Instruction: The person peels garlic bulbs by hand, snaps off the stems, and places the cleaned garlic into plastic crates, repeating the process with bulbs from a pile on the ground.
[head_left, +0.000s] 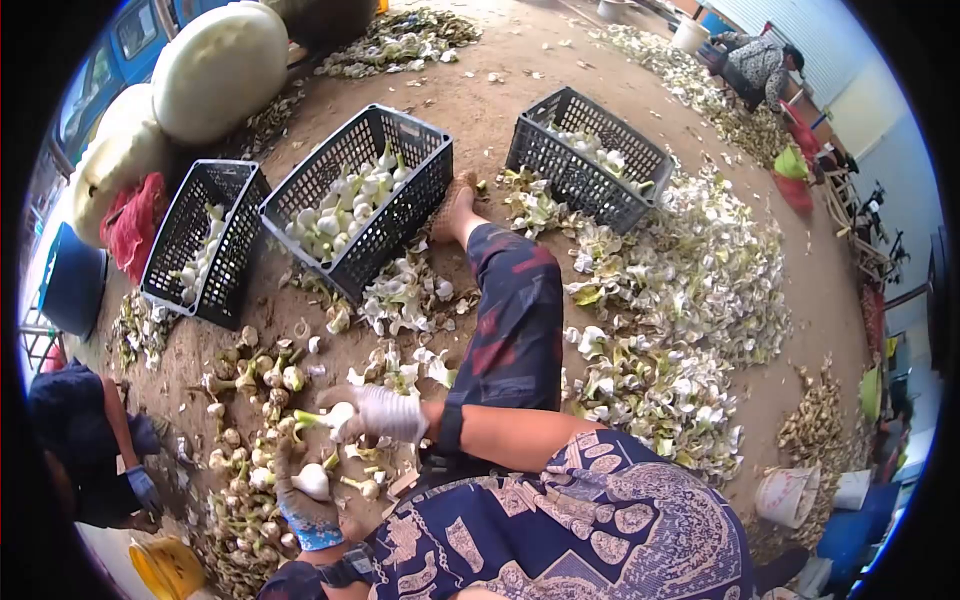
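Observation:
My right hand (385, 413), in a whitish glove, reaches across from the right and grips a garlic bulb (341, 415) whose green stem points left. Just below it, my left hand (305, 508), in a soiled glove with a blue patterned cuff, has its fingers round another white garlic bulb (312, 482). The two hands are apart. A pile of untrimmed garlic (240, 500) lies on the ground beside and beneath my left hand.
Black crates (365, 270), (205, 245), (590, 160) hold white bulbs. Peeled skins (700, 280) cover ground to the right. A co-worker (85, 440) is at the lower left, near a yellow bucket (165, 568). Another person (757, 70) bends at the upper right.

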